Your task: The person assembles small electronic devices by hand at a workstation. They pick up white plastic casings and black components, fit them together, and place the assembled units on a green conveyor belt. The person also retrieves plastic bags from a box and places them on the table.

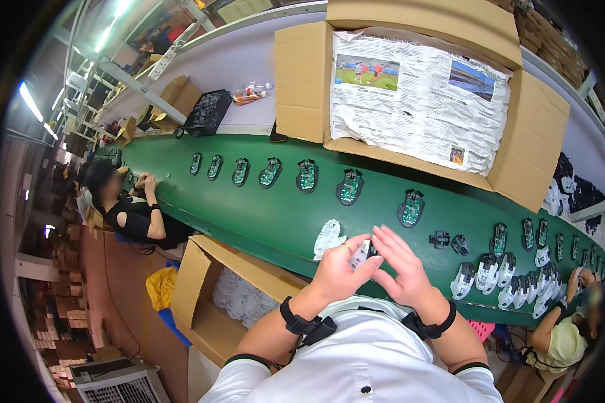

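1. The left hand has its fingers curled together, pinching a small white plastic part just above the near edge of the green table
2. The right hand has its fingers spread apart and nearly straight, their tips touching the same white part from the right
3. A white plastic shell lies on the table just left of the left hand
4. A row of green circuit boards on dark bases runs along the table
5. A large open cardboard box lined with newspaper stands beyond the table
6. Another open cardboard box of white parts sits below the left elbow
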`<state>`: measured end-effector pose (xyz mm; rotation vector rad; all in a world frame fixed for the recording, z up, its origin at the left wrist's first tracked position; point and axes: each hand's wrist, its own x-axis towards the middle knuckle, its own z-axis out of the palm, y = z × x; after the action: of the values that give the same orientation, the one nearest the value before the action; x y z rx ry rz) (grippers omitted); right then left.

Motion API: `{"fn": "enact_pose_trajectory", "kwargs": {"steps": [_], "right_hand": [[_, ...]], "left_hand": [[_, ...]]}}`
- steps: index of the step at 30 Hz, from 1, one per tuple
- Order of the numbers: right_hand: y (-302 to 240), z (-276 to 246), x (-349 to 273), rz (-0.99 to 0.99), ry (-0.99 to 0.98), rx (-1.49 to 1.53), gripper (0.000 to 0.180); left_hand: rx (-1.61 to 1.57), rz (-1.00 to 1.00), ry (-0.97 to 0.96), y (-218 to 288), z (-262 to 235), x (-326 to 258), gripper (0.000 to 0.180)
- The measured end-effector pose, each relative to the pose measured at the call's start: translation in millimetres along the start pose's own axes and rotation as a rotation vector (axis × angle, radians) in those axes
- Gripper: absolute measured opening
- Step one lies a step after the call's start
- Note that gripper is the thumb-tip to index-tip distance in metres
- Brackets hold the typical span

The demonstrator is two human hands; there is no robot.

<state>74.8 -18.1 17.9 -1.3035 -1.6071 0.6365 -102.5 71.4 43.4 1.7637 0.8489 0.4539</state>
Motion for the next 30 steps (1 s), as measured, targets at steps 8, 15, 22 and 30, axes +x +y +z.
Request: {"fn": "enact_pose_trajectory", "kwargs": {"steps": [8, 15, 22, 30], "right_hand": [[7.7, 14.8, -15.8, 0.513, -0.044, 0.724, 0.049], [5.1, 17.5, -12.4, 0.248, 0.242, 0.351, 0.045], [29.0, 16.3, -40.0, 0.543, 0.173, 0.829, 0.021], [104.9, -19.8, -89.7, 0.926, 0.267, 0.406, 0.031]], "left_hand": [[0.072, -0.066, 0.065, 8.1, 14.7, -4.2, 0.069], [0.101, 0.248, 0.189, -15.2, 17.3, 9.9, 0.023], [-0.325, 0.035, 0.091, -31.2, 31.2, 15.2, 0.018], [-0.050, 0.354, -0.015, 31.2, 22.2, 39.1, 0.022]]}}
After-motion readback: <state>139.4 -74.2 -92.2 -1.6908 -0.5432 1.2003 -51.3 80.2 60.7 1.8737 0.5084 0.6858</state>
